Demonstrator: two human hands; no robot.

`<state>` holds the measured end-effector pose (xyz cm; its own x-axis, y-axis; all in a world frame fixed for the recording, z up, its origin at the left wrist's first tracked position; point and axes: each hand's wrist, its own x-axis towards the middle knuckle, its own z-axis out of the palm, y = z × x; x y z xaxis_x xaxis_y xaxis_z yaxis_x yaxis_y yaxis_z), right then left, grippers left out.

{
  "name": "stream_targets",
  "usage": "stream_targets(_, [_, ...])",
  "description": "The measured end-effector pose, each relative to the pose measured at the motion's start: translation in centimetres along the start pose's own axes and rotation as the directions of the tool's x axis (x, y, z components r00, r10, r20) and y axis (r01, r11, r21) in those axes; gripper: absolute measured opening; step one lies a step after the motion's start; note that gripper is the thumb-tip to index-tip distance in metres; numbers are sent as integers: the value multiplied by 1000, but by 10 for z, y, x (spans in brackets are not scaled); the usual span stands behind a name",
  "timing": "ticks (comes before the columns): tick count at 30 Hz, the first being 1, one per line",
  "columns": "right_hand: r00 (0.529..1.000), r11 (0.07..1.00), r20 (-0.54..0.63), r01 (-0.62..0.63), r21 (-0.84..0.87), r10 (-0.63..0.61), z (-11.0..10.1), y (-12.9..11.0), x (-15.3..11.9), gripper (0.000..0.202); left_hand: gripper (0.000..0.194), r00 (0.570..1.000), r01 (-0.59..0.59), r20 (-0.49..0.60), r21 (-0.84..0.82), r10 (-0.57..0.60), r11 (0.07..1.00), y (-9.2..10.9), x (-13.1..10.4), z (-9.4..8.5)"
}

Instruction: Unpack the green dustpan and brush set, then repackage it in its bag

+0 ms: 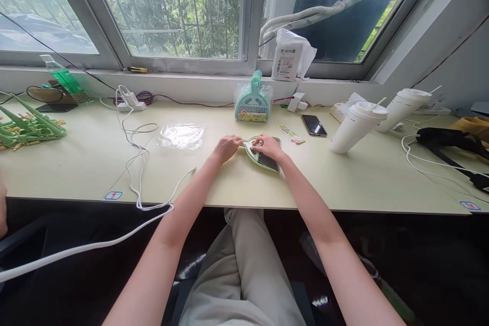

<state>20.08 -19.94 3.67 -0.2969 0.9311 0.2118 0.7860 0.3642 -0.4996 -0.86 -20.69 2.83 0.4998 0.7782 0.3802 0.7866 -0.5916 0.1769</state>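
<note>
A small pale green dustpan point(252, 157) lies on the table in front of me, its handle to the left. A brush with dark bristles point(270, 162) rests in it. My left hand point(228, 147) is closed around the handle end. My right hand point(268, 146) is on top of the set, fingers bent and gripping the brush; the fingertips are partly hidden. A second, teal dustpan and brush set point(252, 102) in clear wrap leans against the wall behind. A crumpled clear plastic wrapper point(182, 136) lies left of my hands, and a printed card label point(291, 134) lies to the right.
A phone point(314, 125) and white lidded cups point(358, 127) are on the right. White cables point(139, 163) run across the left and over the table edge. Green woven pieces point(30, 130) lie far left, near a green bottle point(66, 80). Part of another person point(2, 209) shows at the left edge.
</note>
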Motion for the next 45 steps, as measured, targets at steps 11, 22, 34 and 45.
stream_targets(11, [999,997,-35,-12,-79,9,5,-5,1,16,38,999,32,0,-76,-32,997,0,-4,-6])
stream_targets(22, [893,903,-368,-88,421,258,22,-30,4,30,66,959,76,-45,-911,-281,405,43,4,8])
stream_targets(34, [863,823,-201,-504,-263,464,-17,35,-3,36,36,657,87,99,-995,-748,-55,-27,0,-3])
stream_targets(45, [976,964,55,200,176,-213,20,-22,-1,34,18,674,59,177,-981,-717,-186,-38,-3,0])
